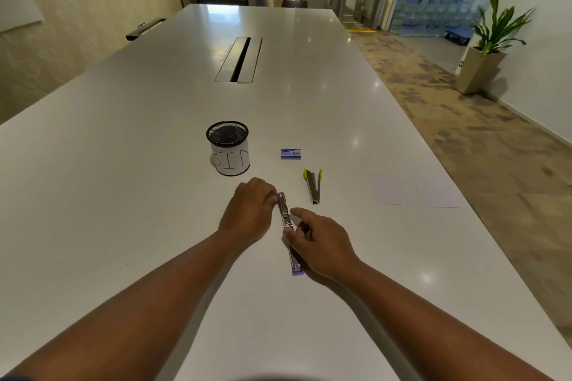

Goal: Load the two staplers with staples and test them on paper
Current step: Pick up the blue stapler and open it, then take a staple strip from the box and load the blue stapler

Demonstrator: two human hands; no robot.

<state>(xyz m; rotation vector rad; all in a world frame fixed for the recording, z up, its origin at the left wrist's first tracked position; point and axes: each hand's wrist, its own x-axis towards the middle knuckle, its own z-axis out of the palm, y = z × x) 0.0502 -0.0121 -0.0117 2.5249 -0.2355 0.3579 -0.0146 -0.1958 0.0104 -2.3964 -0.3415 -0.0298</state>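
A blue-trimmed metal stapler (285, 213) lies opened out flat on the white table, its long axis running away from me. My left hand (247, 210) pinches its far end. My right hand (318, 240) grips its middle, covering part of it; the near end (296, 267) sticks out below the palm. A second stapler with yellow trim (313, 186) lies partly open just to the right, untouched. A small blue staple box (291, 154) sits behind it. Two white paper sheets (391, 190) (436, 192) lie further right.
A black mesh cup labelled BIN (229, 148) stands behind my left hand. A cable slot (240, 59) runs along the table (154, 164) centre further back. The table's right edge drops to carpeted floor with a potted plant (483, 49).
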